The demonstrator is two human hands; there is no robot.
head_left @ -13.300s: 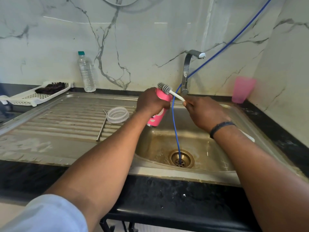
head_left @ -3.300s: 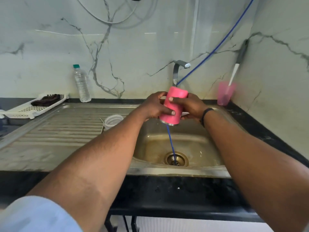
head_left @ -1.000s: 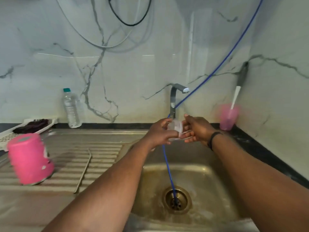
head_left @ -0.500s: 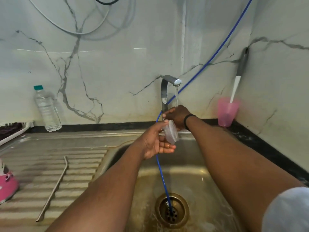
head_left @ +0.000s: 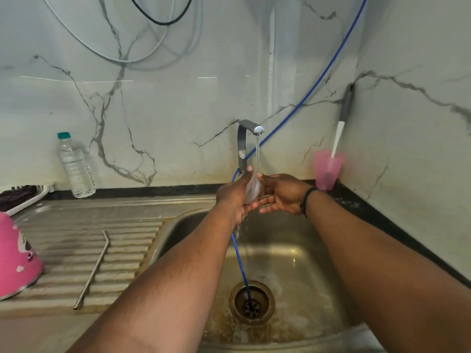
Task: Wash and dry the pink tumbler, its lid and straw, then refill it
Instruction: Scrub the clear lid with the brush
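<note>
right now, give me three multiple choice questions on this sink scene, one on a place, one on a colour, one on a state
1. Where is the metal straw?
A. in the basin
B. on the ribbed draining board
C. in the pink cup

2. What colour is the bottle cap?
A. green
B. red
C. black

3. What is the tap doing?
A. off
B. dripping only
C. running onto the lid

Answers:
1 B: the straw lies flat across the draining board ridges, left of the basin.
2 A: the cap on the clear bottle by the wall is green.
3 C: a stream falls from the spout onto the clear lid held between the left hand and right hand.
</note>
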